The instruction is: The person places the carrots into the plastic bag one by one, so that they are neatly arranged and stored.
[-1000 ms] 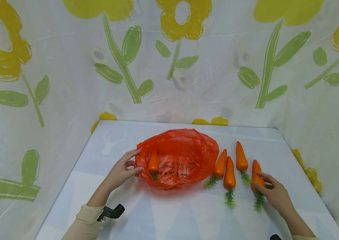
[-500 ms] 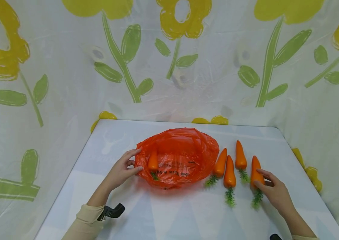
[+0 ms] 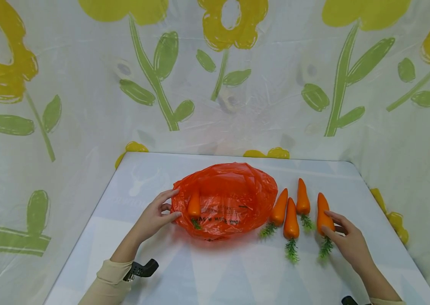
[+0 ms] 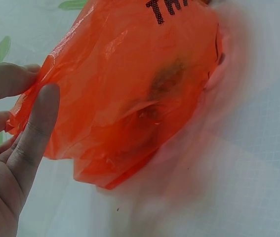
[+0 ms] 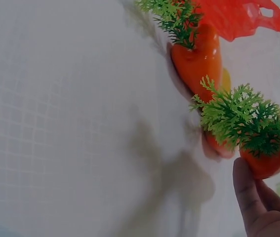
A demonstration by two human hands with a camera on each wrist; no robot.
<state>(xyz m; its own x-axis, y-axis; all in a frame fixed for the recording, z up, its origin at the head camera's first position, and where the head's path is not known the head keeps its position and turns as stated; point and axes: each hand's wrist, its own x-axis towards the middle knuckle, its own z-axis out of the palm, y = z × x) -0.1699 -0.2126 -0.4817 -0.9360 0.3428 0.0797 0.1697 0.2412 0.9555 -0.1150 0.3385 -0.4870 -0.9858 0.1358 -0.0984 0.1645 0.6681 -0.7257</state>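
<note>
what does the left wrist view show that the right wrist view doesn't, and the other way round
Only the left wrist view: the left hand pinching the edge of the bag, black lettering on the plastic, and a dark, blurred shape through it.

Only the right wrist view: the right hand holding a carrot near its leafy top, with other carrots beyond it.

Both: part of the red bag and the pale table.
</note>
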